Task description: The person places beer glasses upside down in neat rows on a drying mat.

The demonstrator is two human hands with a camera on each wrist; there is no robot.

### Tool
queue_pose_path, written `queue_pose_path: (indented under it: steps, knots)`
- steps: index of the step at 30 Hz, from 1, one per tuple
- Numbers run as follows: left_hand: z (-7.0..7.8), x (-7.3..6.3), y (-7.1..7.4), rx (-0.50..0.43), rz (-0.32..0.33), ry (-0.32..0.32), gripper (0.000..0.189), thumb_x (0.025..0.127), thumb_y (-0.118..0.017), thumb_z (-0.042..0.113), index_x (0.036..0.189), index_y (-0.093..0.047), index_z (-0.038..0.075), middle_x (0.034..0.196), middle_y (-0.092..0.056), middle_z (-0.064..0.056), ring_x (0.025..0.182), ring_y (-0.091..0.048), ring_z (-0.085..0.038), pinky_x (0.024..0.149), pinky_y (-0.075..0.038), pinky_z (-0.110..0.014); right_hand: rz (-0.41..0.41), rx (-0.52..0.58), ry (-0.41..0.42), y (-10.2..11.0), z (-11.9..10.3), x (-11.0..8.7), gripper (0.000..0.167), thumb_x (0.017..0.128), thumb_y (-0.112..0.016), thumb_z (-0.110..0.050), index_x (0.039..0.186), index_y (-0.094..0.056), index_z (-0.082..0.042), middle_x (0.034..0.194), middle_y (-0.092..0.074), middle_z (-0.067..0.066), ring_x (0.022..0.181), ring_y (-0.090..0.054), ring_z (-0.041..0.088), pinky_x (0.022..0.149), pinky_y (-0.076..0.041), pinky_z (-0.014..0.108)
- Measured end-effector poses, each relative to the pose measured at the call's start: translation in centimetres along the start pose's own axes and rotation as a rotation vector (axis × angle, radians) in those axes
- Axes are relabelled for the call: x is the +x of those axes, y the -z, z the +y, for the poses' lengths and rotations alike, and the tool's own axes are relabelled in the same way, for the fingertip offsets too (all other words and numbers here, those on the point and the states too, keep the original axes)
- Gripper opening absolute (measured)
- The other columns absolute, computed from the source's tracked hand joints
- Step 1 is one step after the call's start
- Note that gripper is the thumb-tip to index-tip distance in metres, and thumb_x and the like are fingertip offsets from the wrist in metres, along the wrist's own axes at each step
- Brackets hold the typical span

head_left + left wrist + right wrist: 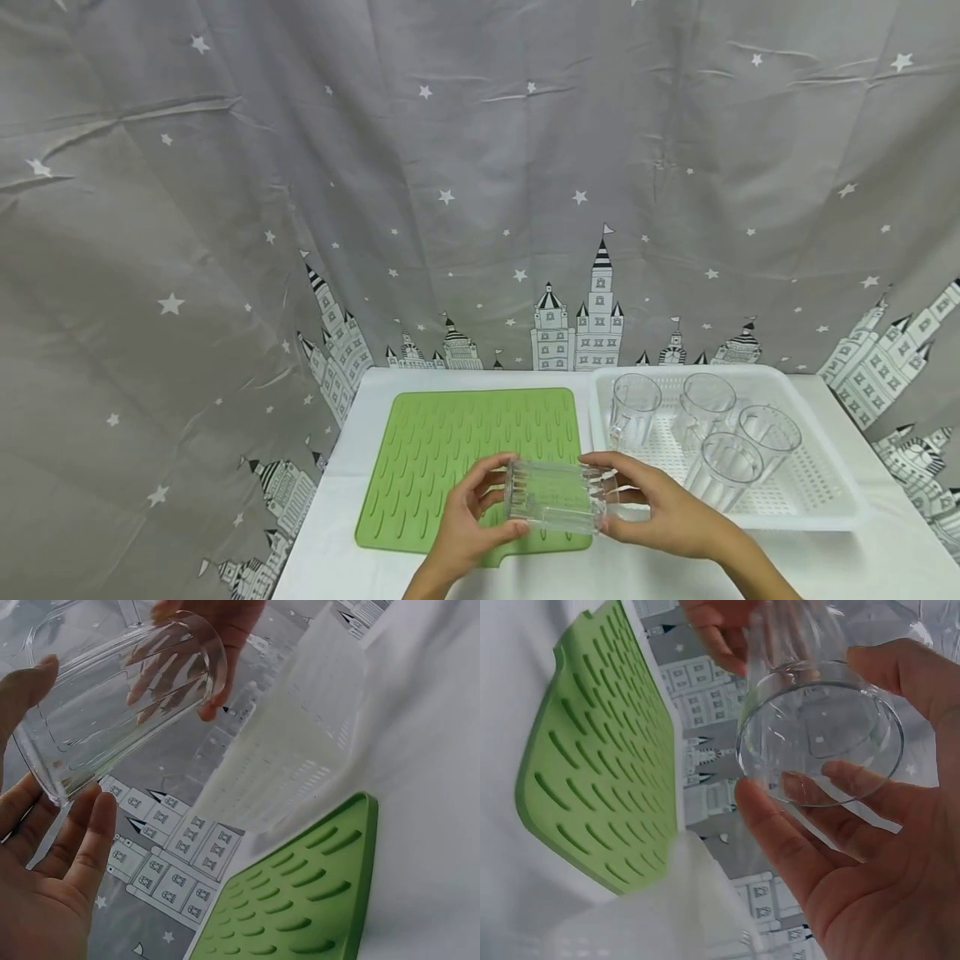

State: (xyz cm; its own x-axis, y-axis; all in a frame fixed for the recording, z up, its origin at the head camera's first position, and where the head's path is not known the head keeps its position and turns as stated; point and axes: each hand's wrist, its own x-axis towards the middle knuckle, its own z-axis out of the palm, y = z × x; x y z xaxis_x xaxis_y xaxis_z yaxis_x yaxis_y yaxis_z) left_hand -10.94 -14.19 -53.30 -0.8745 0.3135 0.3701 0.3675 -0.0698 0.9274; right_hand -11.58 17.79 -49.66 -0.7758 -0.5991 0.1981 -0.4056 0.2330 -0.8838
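A clear mug [555, 497] lies on its side in the air between both hands, above the front part of a green drying mat [442, 425]. My left hand [472, 518] grips its base end, thumb on the near side and fingers on the far side. At the open rim end, my right hand [663, 510] holds it the same way. The right wrist view looks into the round mouth of the mug [821, 801], with thumb and fingertips at the rim. In the left wrist view, a handle-like loop shows along the upper side of the mug [112, 712].
To the right stands a white perforated plastic basket [828, 518] with several clear mugs [723, 471] upright in it. Mat and basket rest on a white-covered table [330, 533]. Behind it hangs a grey curtain [465, 167] printed with stars and castles.
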Motion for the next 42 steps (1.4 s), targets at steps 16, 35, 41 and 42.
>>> queue_pose_path:
  steps: [16, 35, 41, 42]
  knots:
    - [0.3, 0.4, -0.6, -0.283, 0.078, 0.151, 0.068, 0.096, -0.078, 0.006, 0.155, -0.046, -0.007, 0.146, -0.067, -0.001, 0.131, -0.067, -0.012, 0.11, -0.058, -0.024, 0.146, -0.065, 0.064, -3.6, 0.5, 0.3, 0.08, 0.078, -0.091, -0.007, 0.147, -0.051, -0.018, 0.139, -0.061, 0.0, 0.115, -0.067, 0.012, 0.099, -0.064, 0.03]
    - [0.8, 0.7, 0.1, -0.088, 0.122, 0.14, 0.068, 0.08, -0.083, 0.0, 0.143, -0.058, 0.001, 0.137, -0.069, 0.0, 0.124, -0.067, -0.011, 0.11, -0.055, -0.023, 0.164, -0.366, 0.142, -4.1, 0.4, -0.6, 0.074, 0.093, -0.087, -0.027, 0.157, -0.049, -0.024, 0.148, -0.057, -0.008, 0.127, -0.067, 0.015, 0.102, -0.064, 0.035]
    - [0.1, 1.1, 2.0, -0.019, 0.165, 0.159, 0.067, 0.082, -0.083, 0.0, 0.144, -0.058, 0.001, 0.138, -0.068, -0.002, 0.125, -0.067, -0.01, 0.112, -0.053, -0.02, 0.294, -0.532, 0.169, -2.4, 0.5, -2.0, 0.06, 0.092, -0.087, -0.024, 0.145, -0.06, -0.033, 0.143, -0.064, -0.01, 0.127, -0.067, 0.012, 0.108, -0.055, 0.017]
    - [-0.1, 1.1, 2.4, -0.006, 0.177, 0.166, 0.066, 0.082, -0.083, 0.0, 0.144, -0.058, 0.002, 0.138, -0.068, -0.003, 0.126, -0.067, -0.01, 0.112, -0.053, -0.02, 0.324, -0.561, 0.172, -2.1, 0.6, -2.3, 0.059, 0.091, -0.088, -0.023, 0.143, -0.062, -0.033, 0.141, -0.065, -0.01, 0.127, -0.067, 0.011, 0.11, -0.05, 0.013]
